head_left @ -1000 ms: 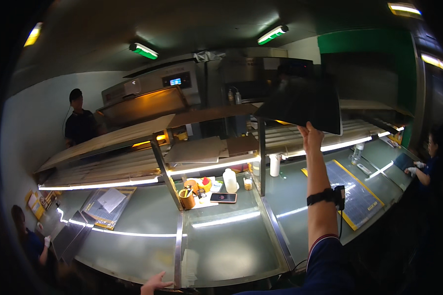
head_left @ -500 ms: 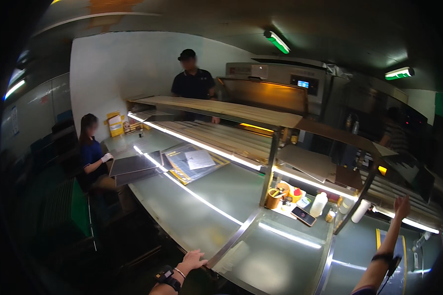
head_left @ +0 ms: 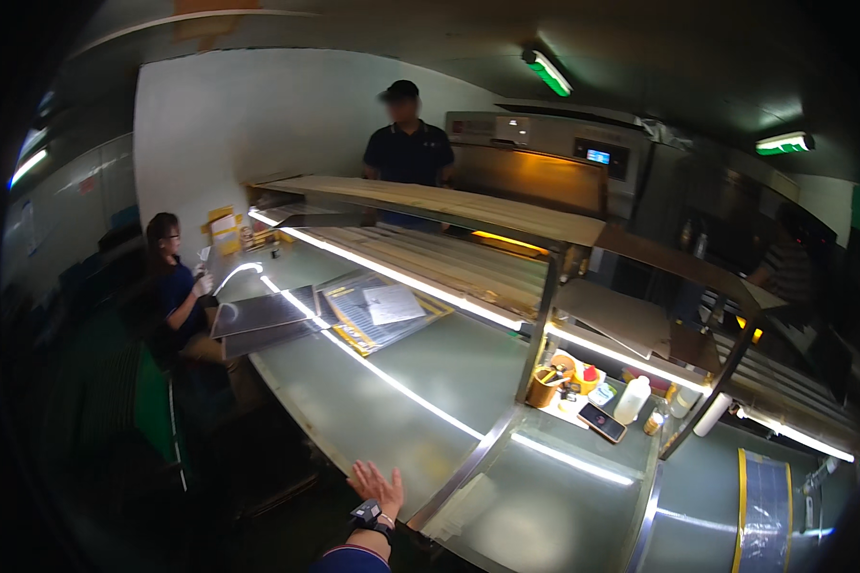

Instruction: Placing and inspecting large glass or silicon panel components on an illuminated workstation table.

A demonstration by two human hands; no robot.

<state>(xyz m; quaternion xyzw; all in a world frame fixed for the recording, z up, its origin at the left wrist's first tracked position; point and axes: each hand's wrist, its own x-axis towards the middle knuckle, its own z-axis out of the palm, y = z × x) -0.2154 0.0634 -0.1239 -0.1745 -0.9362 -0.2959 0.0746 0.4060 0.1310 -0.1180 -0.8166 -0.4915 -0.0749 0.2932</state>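
My left hand [head_left: 379,487] is at the front edge of the grey-green glossy worktable [head_left: 392,430], fingers spread and nothing in them. Whether the palm rests on the top or hovers just above it, I cannot tell. A dark device is strapped to that wrist, below which a navy sleeve shows. Right of the hand, a metal strip [head_left: 463,468] divides the table top. My right hand is out of the picture.
A shelf rack [head_left: 430,201] with lit tubes spans the table. Beneath it stand a white bottle [head_left: 632,399], a phone [head_left: 602,422] and a brown cup [head_left: 545,387]. Dark panels [head_left: 263,313] and a yellow-edged sheet [head_left: 764,506] lie on the table. Co-workers are at the left, behind the rack and at the far right.
My right arm, earlier raised toward the rack, has left the picture. My left hand has turned, its fingers now pointing away from me and spread wider. The seated co-worker's hands have risen.
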